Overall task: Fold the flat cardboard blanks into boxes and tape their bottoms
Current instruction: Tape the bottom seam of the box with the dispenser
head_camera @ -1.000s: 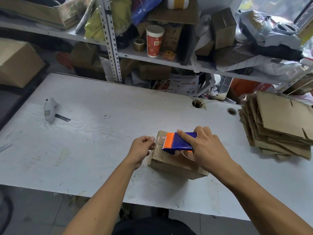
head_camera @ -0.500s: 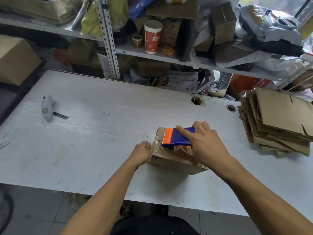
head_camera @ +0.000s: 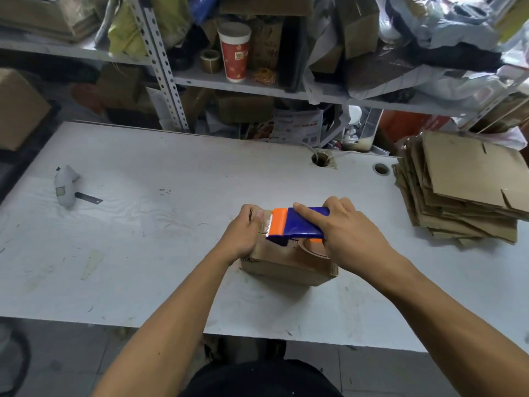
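A small folded cardboard box (head_camera: 286, 266) stands on the white table (head_camera: 171, 224), in the middle near me. My right hand (head_camera: 349, 236) grips a blue and orange tape dispenser (head_camera: 294, 226) that lies on top of the box, index finger stretched along its blue body. My left hand (head_camera: 243, 233) holds the box's left end, thumb pressed on the top edge just beside the dispenser's toothed blade. The tape roll shows partly under my right hand. A stack of flat cardboard blanks (head_camera: 463, 187) lies at the table's right.
A grey lump with a dark metal strip (head_camera: 67, 186) lies at the table's left. Two cable holes (head_camera: 322, 159) pierce the far edge. Behind stands a cluttered metal shelf with a red paper cup (head_camera: 234, 51) and a tape roll (head_camera: 211, 61). A big box (head_camera: 17, 107) is at the far left.
My left hand went from pinching the tape end to clasping the box's left end with the thumb on top. The dispenser stayed on the box top, near the left edge.
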